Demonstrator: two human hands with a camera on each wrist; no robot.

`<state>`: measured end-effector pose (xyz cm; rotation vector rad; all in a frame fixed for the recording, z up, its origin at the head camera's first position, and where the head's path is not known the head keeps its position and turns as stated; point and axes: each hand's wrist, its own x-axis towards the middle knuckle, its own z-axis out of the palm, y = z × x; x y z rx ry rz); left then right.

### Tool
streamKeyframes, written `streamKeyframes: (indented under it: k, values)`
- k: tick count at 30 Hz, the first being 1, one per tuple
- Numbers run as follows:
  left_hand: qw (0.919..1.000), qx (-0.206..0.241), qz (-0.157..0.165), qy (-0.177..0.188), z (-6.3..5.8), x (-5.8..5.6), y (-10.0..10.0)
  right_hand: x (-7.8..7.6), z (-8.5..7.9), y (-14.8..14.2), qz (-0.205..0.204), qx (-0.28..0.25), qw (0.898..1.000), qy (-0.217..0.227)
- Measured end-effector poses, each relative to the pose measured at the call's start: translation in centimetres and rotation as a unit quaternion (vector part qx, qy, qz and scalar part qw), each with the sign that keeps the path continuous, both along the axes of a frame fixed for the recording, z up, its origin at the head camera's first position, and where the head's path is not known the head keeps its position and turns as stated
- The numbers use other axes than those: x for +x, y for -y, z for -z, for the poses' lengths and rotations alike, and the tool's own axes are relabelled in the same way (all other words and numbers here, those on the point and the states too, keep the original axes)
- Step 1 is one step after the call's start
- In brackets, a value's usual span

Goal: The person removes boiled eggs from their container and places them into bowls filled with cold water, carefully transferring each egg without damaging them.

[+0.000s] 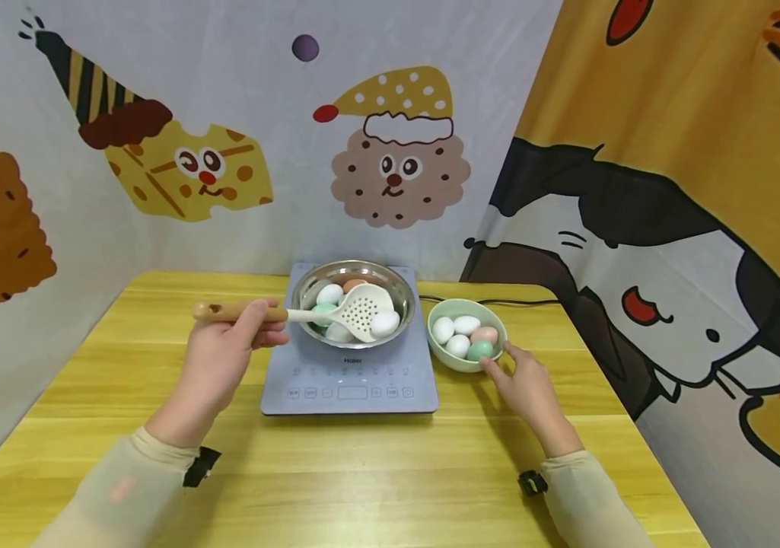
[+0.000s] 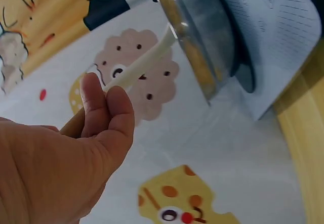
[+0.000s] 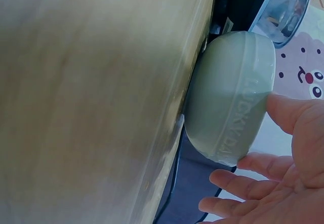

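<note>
My left hand (image 1: 221,358) grips the wooden handle of a white slotted spoon (image 1: 357,304). Its perforated head lies over the steel pot (image 1: 399,281), with a white egg (image 1: 384,324) on its right side. Inside the pot are several more eggs, white, green and brown, partly covered by the spoon. At the pale green bowl (image 1: 454,362), my right hand (image 1: 530,388) touches the rim with thumb and index finger; the other fingers (image 3: 238,183) stretch out away from it. White, pink and green eggs fill the bowl.
The pot stands on a grey induction cooker (image 1: 351,396) on the wooden table (image 1: 335,479). A black cable (image 1: 520,302) runs behind the bowl to the right. A cartoon-printed cloth (image 1: 225,61) hangs behind the table and along its right side.
</note>
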<state>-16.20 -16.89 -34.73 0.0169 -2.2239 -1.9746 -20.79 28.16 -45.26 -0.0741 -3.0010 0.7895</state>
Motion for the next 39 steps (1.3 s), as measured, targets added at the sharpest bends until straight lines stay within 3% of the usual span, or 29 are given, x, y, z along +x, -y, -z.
streamKeyframes:
  k: [4,8,13,18,29,39]
  values:
    - [0.996,0.074,0.012,0.048,0.5,-0.3,0.9,0.1,0.0,0.0,0.0,0.001,1.0,0.0]
    - [0.9916,0.11,0.017,0.065,0.7,-0.5,1.2,0.1,-0.1,0.0,0.0,0.003,1.0,0.003]
    - [0.9898,0.124,0.017,0.068,0.6,-0.4,1.2,0.2,-0.1,0.1,0.001,0.0,1.0,0.003]
    - [0.9905,0.124,0.013,0.058,-0.3,-0.5,0.6,0.2,-0.1,0.0,0.0,-0.002,1.0,-0.006]
    - [0.991,0.123,0.031,0.042,-1.9,-1.5,-3.3,0.2,0.1,-0.1,-0.004,0.001,1.0,-0.007]
    - [0.9874,0.145,0.051,0.035,-1.5,-2.7,-7.3,0.2,0.0,-0.1,-0.004,-0.003,1.0,-0.008]
